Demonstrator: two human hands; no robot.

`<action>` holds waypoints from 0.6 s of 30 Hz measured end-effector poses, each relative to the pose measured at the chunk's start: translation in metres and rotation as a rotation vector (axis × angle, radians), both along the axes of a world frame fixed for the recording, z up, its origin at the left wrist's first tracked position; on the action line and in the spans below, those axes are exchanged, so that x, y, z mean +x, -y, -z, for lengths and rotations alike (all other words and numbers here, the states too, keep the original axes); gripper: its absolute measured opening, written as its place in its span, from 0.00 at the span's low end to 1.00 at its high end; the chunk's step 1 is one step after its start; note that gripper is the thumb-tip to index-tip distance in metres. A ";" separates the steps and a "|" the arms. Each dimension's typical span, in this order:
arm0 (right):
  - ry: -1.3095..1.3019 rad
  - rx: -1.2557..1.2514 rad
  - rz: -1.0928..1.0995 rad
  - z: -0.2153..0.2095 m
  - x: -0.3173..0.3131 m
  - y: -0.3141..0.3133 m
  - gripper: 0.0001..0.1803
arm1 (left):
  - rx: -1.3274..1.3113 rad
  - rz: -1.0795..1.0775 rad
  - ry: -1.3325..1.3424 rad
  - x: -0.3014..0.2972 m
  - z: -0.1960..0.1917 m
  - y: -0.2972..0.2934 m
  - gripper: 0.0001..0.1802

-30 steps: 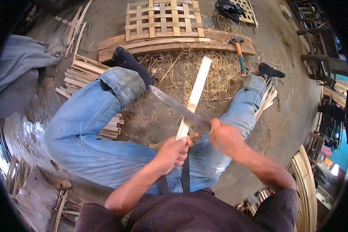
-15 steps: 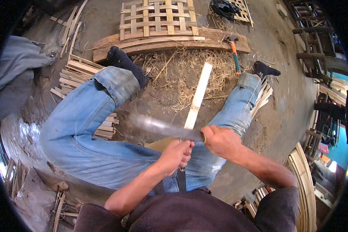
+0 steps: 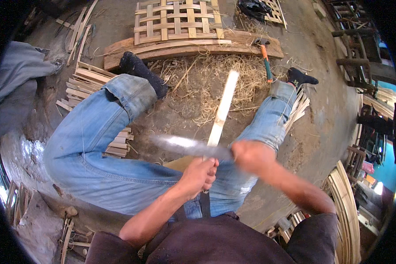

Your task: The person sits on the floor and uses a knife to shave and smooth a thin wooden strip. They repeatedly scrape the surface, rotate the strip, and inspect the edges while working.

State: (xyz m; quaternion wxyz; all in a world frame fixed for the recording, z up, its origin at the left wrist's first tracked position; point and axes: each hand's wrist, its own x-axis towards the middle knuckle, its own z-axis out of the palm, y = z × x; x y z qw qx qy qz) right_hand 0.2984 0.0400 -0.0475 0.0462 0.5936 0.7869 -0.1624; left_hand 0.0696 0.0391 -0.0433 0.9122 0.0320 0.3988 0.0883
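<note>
Legs (image 3: 97, 145) spread to frame the work. The slat (image 3: 221, 110) runs toward 12 o'clock between them, its near end clenched in the left hand (image 3: 198, 174) for steadiness. At 3 o'clock, the right hand (image 3: 251, 156) grips a blade (image 3: 185, 145) laid crosswise.

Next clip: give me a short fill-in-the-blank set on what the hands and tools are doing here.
1. The right hand swings a long metal ___ across the pale bamboo strip.
2. The left hand grips the strip's ___ end.
3. An orange-handled hammer lies on the curved wooden ___.

Missing words: blade; near; plank
</note>
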 end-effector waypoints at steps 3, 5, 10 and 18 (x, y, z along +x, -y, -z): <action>0.075 -0.038 -0.006 -0.011 0.014 -0.019 0.02 | -0.008 0.016 0.059 -0.006 0.005 -0.002 0.08; -0.032 -0.119 0.071 -0.007 -0.011 0.002 0.02 | 0.026 0.004 0.035 -0.001 0.004 0.001 0.08; 0.136 -0.088 0.178 -0.005 0.037 -0.015 0.05 | -0.027 0.045 0.033 -0.016 -0.005 0.009 0.08; 0.195 -0.023 0.299 0.014 0.064 -0.038 0.03 | 0.037 0.057 0.021 -0.025 -0.015 0.015 0.10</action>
